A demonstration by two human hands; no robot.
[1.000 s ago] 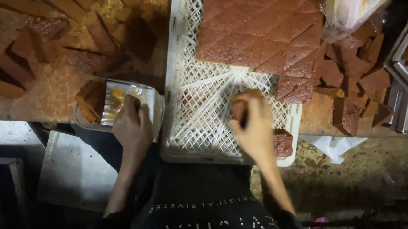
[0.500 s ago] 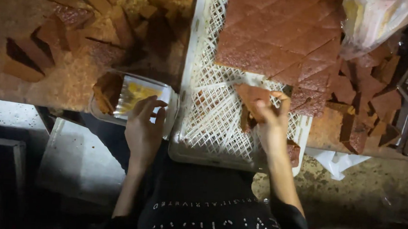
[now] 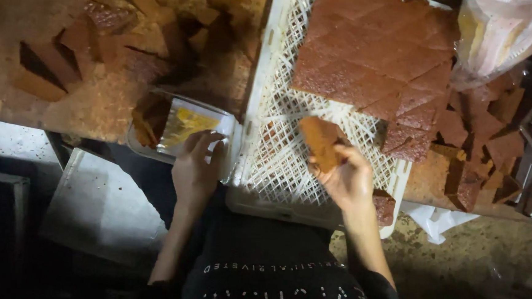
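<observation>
— Both hands are busy, aren't they? What has the right hand (image 3: 350, 180) got?

— Its fingers are closed on a brown diamond-shaped cake piece (image 3: 320, 142), lifted over the white lattice crate (image 3: 269, 100). The piece stands at about twelve o'clock from the palm, tilted, with its broad face towards the camera.

— And the left hand (image 3: 196, 167)?

— It grips the near edge of a small clear plastic tray (image 3: 184, 126), fingers curled over the rim at the tray's five o'clock corner. Some brown pieces lie at the tray's nine o'clock end; the rest shines yellowish, and I cannot tell what that is.

— Where does the tray sit?

— On the near edge of the counter (image 3: 90, 105), just beside the crate, at the crate's nine o'clock.

— What else is in the crate?

— A large brown slab (image 3: 377, 45) scored into diamonds fills its far half, at twelve o'clock from the right hand. One loose brown piece (image 3: 384, 207) lies in the near corner, at the hand's four o'clock, touching the crate's rim.

— Around them?

— Cut brown pieces (image 3: 100, 35) are scattered over the crumb-covered counter at the tray's eleven o'clock, and more offcuts (image 3: 482, 144) are heaped at the crate's three o'clock. A clear plastic bag (image 3: 501, 31) sits at two o'clock from the slab.
</observation>
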